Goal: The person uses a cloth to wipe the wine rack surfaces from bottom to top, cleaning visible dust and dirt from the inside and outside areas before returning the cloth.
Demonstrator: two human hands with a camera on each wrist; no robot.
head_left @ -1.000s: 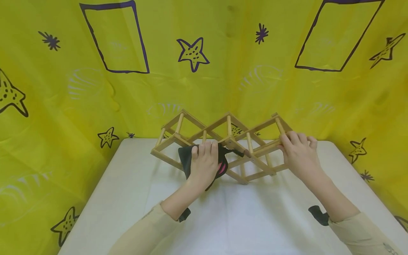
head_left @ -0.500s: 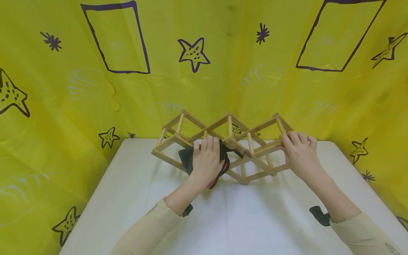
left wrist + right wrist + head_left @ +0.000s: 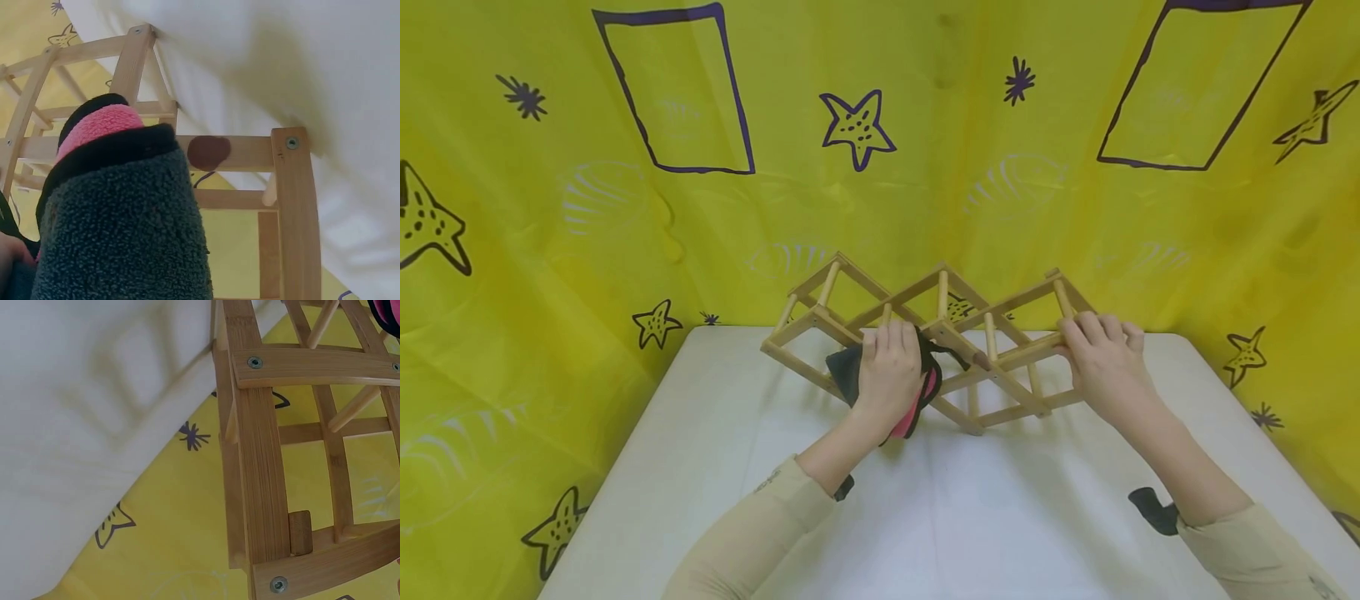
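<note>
Both the left hand point(image 3: 891, 371) and the right hand point(image 3: 1105, 354) are bare from the fingers point(image 3: 910, 342) back past the wrists. Well behind the fingers of the left hand begins a pale beige left sleeve point(image 3: 752, 533), its cloth softly creased, with a small greyish marking near the cuff. A matching right sleeve point(image 3: 1240, 550) starts likewise behind the other fingers and bears a greyish marking farther from them, too small to read. Between fingers and elbow, beside each cuff, a black fitting shows: the left one point(image 3: 844, 488) mostly hidden, the right one point(image 3: 1153, 510) bent and blunt-ended.
</note>
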